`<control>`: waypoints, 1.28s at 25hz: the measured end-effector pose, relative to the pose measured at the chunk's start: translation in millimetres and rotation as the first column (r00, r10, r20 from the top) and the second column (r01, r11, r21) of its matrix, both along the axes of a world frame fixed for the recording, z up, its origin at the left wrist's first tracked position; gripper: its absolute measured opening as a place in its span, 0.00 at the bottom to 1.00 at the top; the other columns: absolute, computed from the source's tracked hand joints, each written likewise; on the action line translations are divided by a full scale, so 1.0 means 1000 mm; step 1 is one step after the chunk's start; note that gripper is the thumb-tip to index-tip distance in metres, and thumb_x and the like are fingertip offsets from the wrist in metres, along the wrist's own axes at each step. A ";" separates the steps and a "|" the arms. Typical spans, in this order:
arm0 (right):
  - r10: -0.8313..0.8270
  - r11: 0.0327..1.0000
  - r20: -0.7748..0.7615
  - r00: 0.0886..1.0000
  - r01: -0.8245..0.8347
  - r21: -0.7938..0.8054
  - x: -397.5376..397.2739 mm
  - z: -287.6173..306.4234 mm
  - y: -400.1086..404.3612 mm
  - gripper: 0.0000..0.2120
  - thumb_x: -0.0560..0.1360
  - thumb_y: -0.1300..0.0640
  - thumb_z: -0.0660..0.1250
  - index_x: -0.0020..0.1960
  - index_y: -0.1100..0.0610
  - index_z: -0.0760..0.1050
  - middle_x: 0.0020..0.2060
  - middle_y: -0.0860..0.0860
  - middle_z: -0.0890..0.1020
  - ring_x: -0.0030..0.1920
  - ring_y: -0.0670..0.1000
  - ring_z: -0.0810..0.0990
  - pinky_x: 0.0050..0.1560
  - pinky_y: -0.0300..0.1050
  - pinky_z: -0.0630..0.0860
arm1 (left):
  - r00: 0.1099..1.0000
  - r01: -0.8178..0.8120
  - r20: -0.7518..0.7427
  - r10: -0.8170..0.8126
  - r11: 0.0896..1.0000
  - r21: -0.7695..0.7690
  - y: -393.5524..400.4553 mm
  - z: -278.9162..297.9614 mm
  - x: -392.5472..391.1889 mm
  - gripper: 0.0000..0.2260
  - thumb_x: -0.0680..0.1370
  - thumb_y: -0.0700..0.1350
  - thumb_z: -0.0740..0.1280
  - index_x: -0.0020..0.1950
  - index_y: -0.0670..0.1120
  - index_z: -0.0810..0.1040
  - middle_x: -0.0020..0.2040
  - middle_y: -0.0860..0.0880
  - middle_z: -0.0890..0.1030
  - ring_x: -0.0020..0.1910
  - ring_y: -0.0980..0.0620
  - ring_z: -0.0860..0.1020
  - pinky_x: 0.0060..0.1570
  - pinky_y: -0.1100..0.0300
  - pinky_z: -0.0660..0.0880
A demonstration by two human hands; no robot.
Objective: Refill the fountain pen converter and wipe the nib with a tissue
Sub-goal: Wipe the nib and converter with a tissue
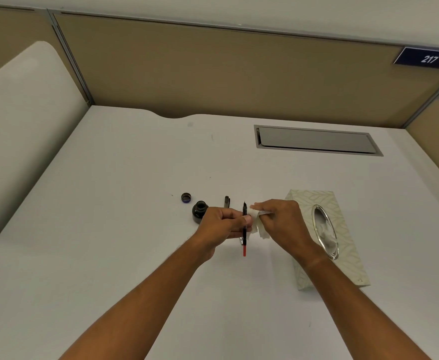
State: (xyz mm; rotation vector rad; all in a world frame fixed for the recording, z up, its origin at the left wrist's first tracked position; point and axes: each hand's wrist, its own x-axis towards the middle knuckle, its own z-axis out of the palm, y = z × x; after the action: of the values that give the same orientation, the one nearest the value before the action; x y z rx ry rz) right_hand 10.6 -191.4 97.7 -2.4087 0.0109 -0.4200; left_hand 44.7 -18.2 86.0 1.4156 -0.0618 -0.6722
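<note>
My left hand (222,223) grips the fountain pen section with its converter (244,231), nib pointing away from me and the red converter end toward me. My right hand (282,220) holds a crumpled white tissue (260,227) just right of the pen, beside the nib end. The open ink bottle (199,211) stands left of my left hand. Its cap (186,197) lies behind it. A dark pen part (227,201) lies on the desk behind my left hand.
A patterned tissue box (314,201) with an oval opening lies to the right under my right forearm. A metal cable hatch (317,140) is set into the white desk (109,229) at the back. Partition walls close the far side.
</note>
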 end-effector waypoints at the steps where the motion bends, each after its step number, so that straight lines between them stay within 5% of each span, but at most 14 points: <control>1: 0.010 0.999 -0.012 1.000 -0.010 0.040 0.000 0.002 0.002 0.12 0.72 0.69 0.68 0.50 0.58 0.86 0.44 0.53 0.88 0.45 0.48 0.86 0.47 0.35 0.78 | 1.000 0.003 0.005 -0.003 1.000 0.007 0.000 -0.001 0.000 0.05 0.75 0.41 0.72 0.42 0.40 0.85 0.44 0.40 0.86 0.46 0.45 0.85 0.47 0.56 0.82; 5: 0.150 0.964 -0.196 0.969 -0.099 0.248 -0.001 0.006 0.004 0.14 0.71 0.63 0.65 0.53 0.57 0.86 0.45 0.51 0.88 0.46 0.47 0.85 0.46 0.36 0.79 | 1.000 0.004 0.028 -0.005 1.000 0.024 0.000 -0.004 0.000 0.06 0.75 0.40 0.72 0.44 0.38 0.85 0.43 0.40 0.86 0.46 0.45 0.85 0.50 0.53 0.82; 8: 0.294 0.782 -0.304 0.906 -0.044 0.622 0.002 0.009 -0.004 0.18 0.69 0.58 0.61 0.52 0.61 0.85 0.45 0.56 0.87 0.49 0.52 0.84 0.50 0.42 0.77 | 0.999 0.003 0.039 -0.005 0.999 0.039 0.002 -0.006 0.000 0.05 0.76 0.39 0.71 0.45 0.37 0.84 0.44 0.39 0.86 0.46 0.45 0.85 0.50 0.52 0.82; 10: 0.334 0.719 -0.316 0.888 -0.023 0.695 0.005 0.009 -0.010 0.17 0.69 0.59 0.63 0.52 0.63 0.85 0.48 0.57 0.87 0.52 0.54 0.84 0.53 0.44 0.78 | 0.999 0.018 0.048 -0.021 0.999 0.045 0.002 -0.006 0.000 0.05 0.76 0.39 0.70 0.47 0.37 0.84 0.43 0.39 0.85 0.45 0.46 0.85 0.50 0.53 0.82; 16: 0.349 0.713 -0.345 0.872 -0.008 0.701 0.007 0.009 -0.018 0.10 0.75 0.70 0.68 0.52 0.62 0.84 0.48 0.56 0.87 0.50 0.51 0.85 0.49 0.39 0.78 | 0.995 0.046 0.082 -0.051 0.997 0.057 0.002 -0.006 -0.001 0.05 0.77 0.38 0.69 0.47 0.37 0.84 0.44 0.37 0.85 0.44 0.47 0.85 0.47 0.58 0.82; 24: 0.348 0.696 -0.339 0.874 0.002 0.718 0.007 0.012 -0.019 0.13 0.72 0.68 0.73 0.54 0.56 0.83 0.49 0.52 0.87 0.52 0.50 0.85 0.48 0.37 0.80 | 0.986 0.064 0.149 -0.077 0.994 0.090 0.002 -0.008 -0.001 0.05 0.77 0.38 0.69 0.46 0.42 0.85 0.44 0.41 0.86 0.45 0.47 0.85 0.48 0.58 0.82; 32: 0.436 0.658 -0.365 0.823 -0.015 0.753 0.004 0.010 -0.021 0.11 0.72 0.63 0.74 0.54 0.58 0.83 0.49 0.58 0.86 0.50 0.53 0.85 0.51 0.45 0.79 | 0.970 0.080 0.223 -0.101 0.992 0.099 0.001 -0.008 -0.002 0.06 0.77 0.37 0.68 0.48 0.40 0.85 0.44 0.41 0.86 0.46 0.47 0.85 0.50 0.54 0.82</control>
State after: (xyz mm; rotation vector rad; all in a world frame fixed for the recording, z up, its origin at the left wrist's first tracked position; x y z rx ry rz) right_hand 15.1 -212.0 108.1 -1.6055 0.0868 0.3449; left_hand 42.6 -17.3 78.4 1.5796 -0.2810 -0.5908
